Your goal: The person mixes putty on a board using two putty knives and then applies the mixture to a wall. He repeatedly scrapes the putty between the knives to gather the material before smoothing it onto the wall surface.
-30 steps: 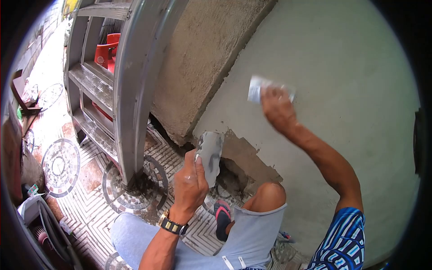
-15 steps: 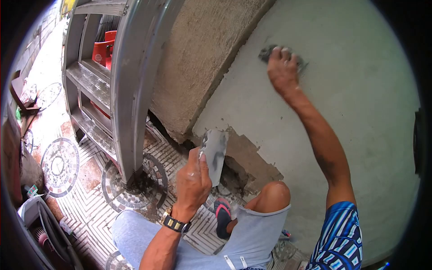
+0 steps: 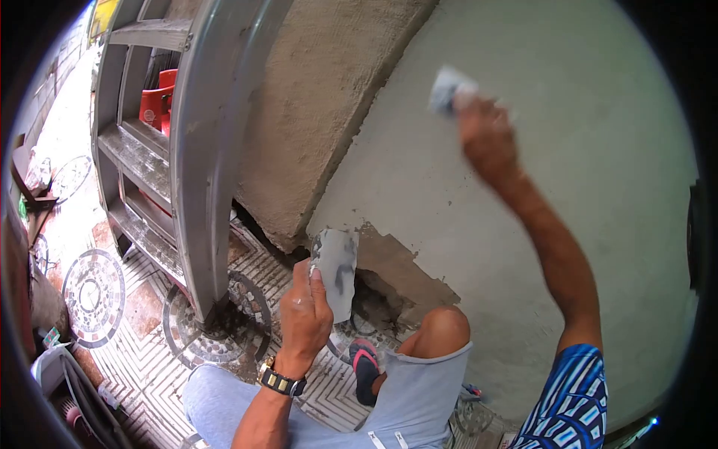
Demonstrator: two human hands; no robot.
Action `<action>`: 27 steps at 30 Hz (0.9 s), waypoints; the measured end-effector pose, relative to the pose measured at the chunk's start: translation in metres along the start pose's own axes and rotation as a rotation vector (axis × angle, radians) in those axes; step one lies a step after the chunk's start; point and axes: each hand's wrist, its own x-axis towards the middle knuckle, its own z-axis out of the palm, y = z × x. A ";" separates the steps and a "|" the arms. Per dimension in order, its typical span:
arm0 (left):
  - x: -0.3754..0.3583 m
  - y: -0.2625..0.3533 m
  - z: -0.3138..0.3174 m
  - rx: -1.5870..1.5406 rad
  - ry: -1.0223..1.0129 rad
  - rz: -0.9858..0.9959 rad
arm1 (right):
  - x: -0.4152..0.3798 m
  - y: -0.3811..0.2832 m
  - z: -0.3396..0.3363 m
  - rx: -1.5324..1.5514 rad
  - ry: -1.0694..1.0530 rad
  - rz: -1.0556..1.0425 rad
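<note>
My left hand (image 3: 305, 314) is closed on the edge of a flat, pale rectangular scraper (image 3: 336, 273) smeared with grey paste. It stands upright in front of the wall's lower corner. Up on the grey plastered wall (image 3: 583, 165), my right hand (image 3: 488, 138) is blurred by motion, its fingers closed round a small flat scraper (image 3: 450, 88) with a dark grey smear. The scraper's handle end is hidden in the fingers. Below, a rough brown patch (image 3: 400, 262) of bare wall borders the smooth plaster, with a dark broken hole (image 3: 378, 295) beneath it.
A metal stepladder (image 3: 202, 165) stands at left on the patterned tile floor (image 3: 142, 314). Behind its rungs is a red plastic thing (image 3: 155, 105). A rough concrete ledge (image 3: 321, 105) slants beside the wall. A grey container (image 3: 75, 396) holding items is at lower left, near my knees.
My right hand has moved slightly right and down, turning its scraper so a pale face shows. The left hand and its scraper appear a little lower and farther left as the view shifts.
</note>
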 end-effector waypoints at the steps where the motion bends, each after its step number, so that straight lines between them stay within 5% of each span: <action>1: 0.001 -0.001 0.001 0.010 0.001 -0.011 | 0.016 0.033 0.007 -0.138 0.032 0.082; 4: 0.003 -0.011 0.008 0.006 0.006 0.058 | 0.053 0.114 0.047 -0.193 0.146 0.233; 8: 0.004 -0.010 0.010 0.021 -0.022 0.026 | 0.077 0.151 0.078 -0.171 0.001 0.277; 13: 0.004 -0.007 0.013 0.001 -0.011 0.033 | 0.085 0.083 0.071 -0.056 -0.157 0.156; 15: 0.004 -0.007 0.012 -0.010 -0.013 0.014 | 0.068 0.041 0.082 -0.020 0.007 0.044; 22: 0.003 0.000 0.001 -0.001 0.002 -0.033 | -0.020 -0.076 0.043 0.250 -0.054 -0.213; 27: 0.004 -0.003 -0.004 -0.022 0.019 0.009 | -0.066 -0.097 0.009 0.395 -0.101 -0.275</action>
